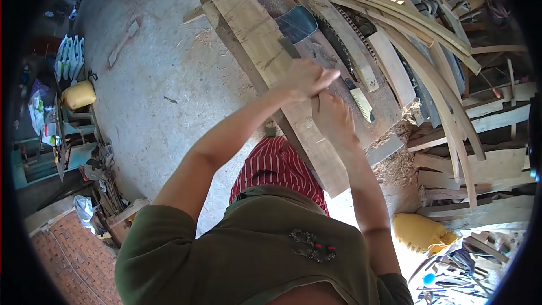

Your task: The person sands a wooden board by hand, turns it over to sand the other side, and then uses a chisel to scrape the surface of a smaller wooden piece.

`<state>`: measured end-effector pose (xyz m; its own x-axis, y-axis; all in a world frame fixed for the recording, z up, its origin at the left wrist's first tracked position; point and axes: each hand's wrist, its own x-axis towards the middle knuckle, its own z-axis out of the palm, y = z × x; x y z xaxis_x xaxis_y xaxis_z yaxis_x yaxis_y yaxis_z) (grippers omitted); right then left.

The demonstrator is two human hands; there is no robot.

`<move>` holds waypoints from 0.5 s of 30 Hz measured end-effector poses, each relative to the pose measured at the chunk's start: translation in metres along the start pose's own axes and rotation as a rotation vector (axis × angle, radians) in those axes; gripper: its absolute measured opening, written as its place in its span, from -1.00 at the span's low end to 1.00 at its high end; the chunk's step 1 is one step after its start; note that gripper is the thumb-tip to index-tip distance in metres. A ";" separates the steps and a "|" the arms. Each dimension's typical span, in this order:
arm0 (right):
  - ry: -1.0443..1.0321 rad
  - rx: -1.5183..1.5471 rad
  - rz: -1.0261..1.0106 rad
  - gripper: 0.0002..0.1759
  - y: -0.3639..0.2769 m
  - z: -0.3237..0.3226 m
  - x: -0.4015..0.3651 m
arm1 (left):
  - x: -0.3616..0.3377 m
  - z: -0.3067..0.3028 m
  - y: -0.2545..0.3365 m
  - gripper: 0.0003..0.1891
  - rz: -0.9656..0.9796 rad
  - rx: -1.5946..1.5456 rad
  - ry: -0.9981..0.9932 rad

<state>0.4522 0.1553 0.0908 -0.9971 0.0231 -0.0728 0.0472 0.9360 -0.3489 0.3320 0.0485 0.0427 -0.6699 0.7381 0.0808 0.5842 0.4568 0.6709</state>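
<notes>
A long wooden plank lies lengthwise on the bench, with its near end close to my body. On top of it, my left hand is closed, thumb pointing right, over the front part of what looks like a hand plane. Just behind, my right hand wraps round the rear of the same tool. Most of the tool is hidden under both hands; only a dark front end shows clearly. Right of my hands lies a saw-like tool with a pale toothed blade and dark handle.
A dark curved tray-like piece rests beyond my hands. Curved wooden strips and boards pile up at the right. Shavings cover the floor near a yellow sack. A yellow jug stands far left.
</notes>
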 end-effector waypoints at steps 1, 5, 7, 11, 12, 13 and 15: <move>-0.041 0.013 0.000 -0.71 0.006 0.000 -0.009 | -0.002 0.004 0.006 -0.50 0.001 -0.002 0.010; -0.165 0.005 0.044 -0.72 0.003 -0.020 -0.065 | -0.048 0.034 0.060 -0.48 0.153 0.040 0.121; -0.199 0.023 0.097 -0.72 -0.006 -0.024 -0.077 | -0.052 0.031 0.059 -0.48 0.194 -0.064 0.114; -0.188 -0.025 0.059 -0.70 -0.033 -0.015 -0.005 | -0.027 -0.005 0.003 -0.34 0.103 0.028 0.193; -0.144 -0.009 0.023 -0.68 -0.037 -0.009 0.018 | -0.013 -0.020 -0.018 -0.34 0.023 -0.027 0.126; -0.141 -0.009 0.020 -0.68 -0.043 -0.008 0.036 | -0.004 -0.031 -0.032 -0.33 -0.056 -0.084 0.059; -0.127 -0.032 0.020 -0.67 -0.052 -0.010 0.055 | -0.001 -0.039 -0.038 -0.34 -0.037 -0.116 0.099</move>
<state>0.3939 0.1114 0.1146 -0.9802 -0.0004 -0.1979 0.0635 0.9465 -0.3164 0.2931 0.0112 0.0457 -0.7352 0.6665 0.1233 0.5054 0.4178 0.7550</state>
